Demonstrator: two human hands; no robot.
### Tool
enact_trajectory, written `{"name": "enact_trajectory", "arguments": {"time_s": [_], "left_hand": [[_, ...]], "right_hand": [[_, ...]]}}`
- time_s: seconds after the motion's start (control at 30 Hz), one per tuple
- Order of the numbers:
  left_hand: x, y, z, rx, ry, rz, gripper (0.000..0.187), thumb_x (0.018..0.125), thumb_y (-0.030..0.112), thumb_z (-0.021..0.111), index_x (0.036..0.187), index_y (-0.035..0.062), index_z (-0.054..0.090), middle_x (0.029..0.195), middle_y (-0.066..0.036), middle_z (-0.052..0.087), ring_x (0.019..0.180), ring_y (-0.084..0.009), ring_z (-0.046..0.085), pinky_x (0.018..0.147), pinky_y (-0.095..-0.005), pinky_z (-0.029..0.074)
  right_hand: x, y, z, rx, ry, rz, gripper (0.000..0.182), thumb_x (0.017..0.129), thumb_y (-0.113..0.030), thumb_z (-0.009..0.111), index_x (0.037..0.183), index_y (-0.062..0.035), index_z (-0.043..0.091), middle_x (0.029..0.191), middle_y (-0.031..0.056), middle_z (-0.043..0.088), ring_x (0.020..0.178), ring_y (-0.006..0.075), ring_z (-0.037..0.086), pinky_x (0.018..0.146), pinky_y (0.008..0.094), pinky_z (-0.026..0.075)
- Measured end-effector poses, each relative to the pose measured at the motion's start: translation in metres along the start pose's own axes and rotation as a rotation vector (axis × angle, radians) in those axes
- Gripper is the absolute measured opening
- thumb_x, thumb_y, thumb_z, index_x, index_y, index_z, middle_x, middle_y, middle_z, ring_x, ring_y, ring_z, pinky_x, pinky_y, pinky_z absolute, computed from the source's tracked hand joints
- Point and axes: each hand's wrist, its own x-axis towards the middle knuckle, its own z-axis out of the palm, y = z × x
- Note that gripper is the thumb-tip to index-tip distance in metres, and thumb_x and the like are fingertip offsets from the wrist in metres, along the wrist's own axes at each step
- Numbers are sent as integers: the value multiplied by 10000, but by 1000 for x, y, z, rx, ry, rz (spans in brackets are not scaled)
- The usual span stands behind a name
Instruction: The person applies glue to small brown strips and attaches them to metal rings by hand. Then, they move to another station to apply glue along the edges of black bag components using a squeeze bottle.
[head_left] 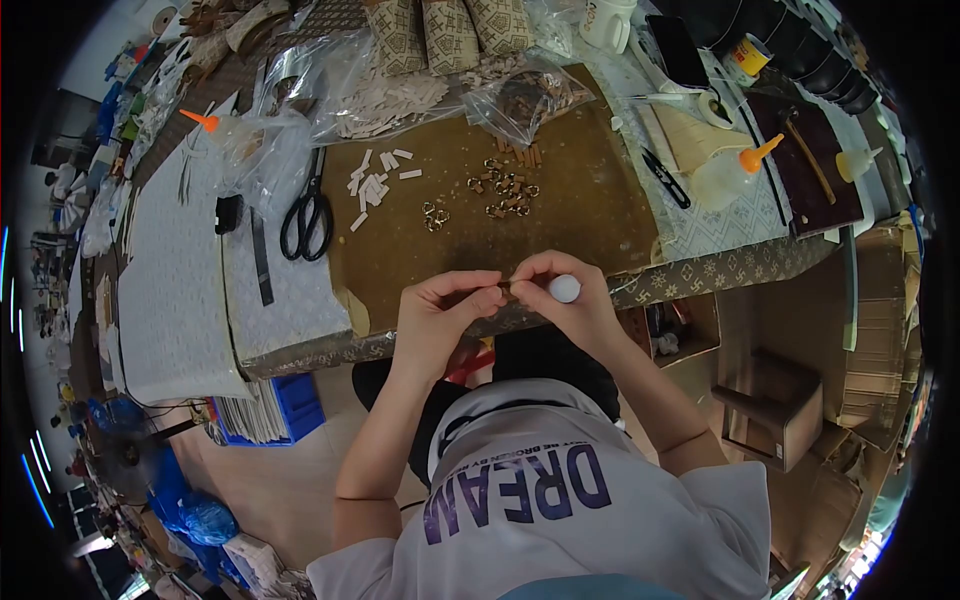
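Note:
At the table's front edge, my left hand (450, 308) and my right hand (572, 300) meet at the fingertips. Both pinch a small brownish piece (506, 287), mostly covered by the fingers. A white, round-ended object (565, 289) is also tucked in my right hand; its kind cannot be made out. Beyond my hands, on a brown mat (390, 260), lie gold-coloured metal clasps (508, 205) with small brown tabs. A smaller group of clasps (434, 216) sits to their left. Brown strips (520, 152) lie behind, and pale strips (373, 187) are scattered at the left.
Black scissors (306, 225) and a dark metal strip (262, 260) lie left of the mat. To the right are a black cutter (666, 180), an orange-tipped bottle (728, 178) and a hammer (808, 160). Plastic bags of pieces (390, 100) and patterned rolls (447, 35) stand behind.

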Motion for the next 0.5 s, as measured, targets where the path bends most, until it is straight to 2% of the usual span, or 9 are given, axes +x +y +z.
{"name": "enact_trajectory", "arguments": {"time_s": [0.1,0.13,0.23,0.33,0.43,0.5], "left_hand": [[2,4,-6,-80,2,-93,206,803,-2,663,1008,-26,656,864,-105,675,782,-138,649,733,-229,523],[2,5,-8,-116,5,-120,212,806,1,661,1016,-26,651,866,-107,675,781,-147,655,726,-233,529],[3,6,-14,-204,10,-192,228,813,8,657,1037,-27,639,874,-113,676,783,-169,669,717,-241,546],[3,13,-14,-243,7,-222,243,815,18,661,1051,-31,629,882,-112,672,797,-169,668,729,-237,547],[2,15,-14,-246,-1,-230,254,814,30,669,1056,-35,624,892,-108,666,811,-159,658,742,-232,535],[2,13,-15,-251,-26,-223,244,818,29,664,1049,-35,623,895,-108,664,821,-163,659,746,-231,536]], "right_hand": [[2,0,-11,-132,10,-142,353,798,-137,722,1059,-33,509,912,19,565,835,85,524,701,220,444],[-2,-13,-14,-261,-22,-17,469,807,-173,718,1141,-39,418,947,38,541,861,108,516,717,241,451],[-7,-11,-19,-210,-43,-70,393,822,-171,699,1111,-23,478,911,57,560,842,117,536,717,260,464],[-14,-21,-21,-330,-41,-59,331,823,-130,685,1097,-21,535,835,37,557,747,115,529,658,247,442],[-15,-29,-20,-538,-39,-270,292,795,-141,698,1047,-37,593,872,113,602,792,258,597,685,328,488],[-17,-32,-18,-545,-40,-254,306,781,-131,703,1049,-37,589,874,122,601,794,294,589,678,347,487]]}}
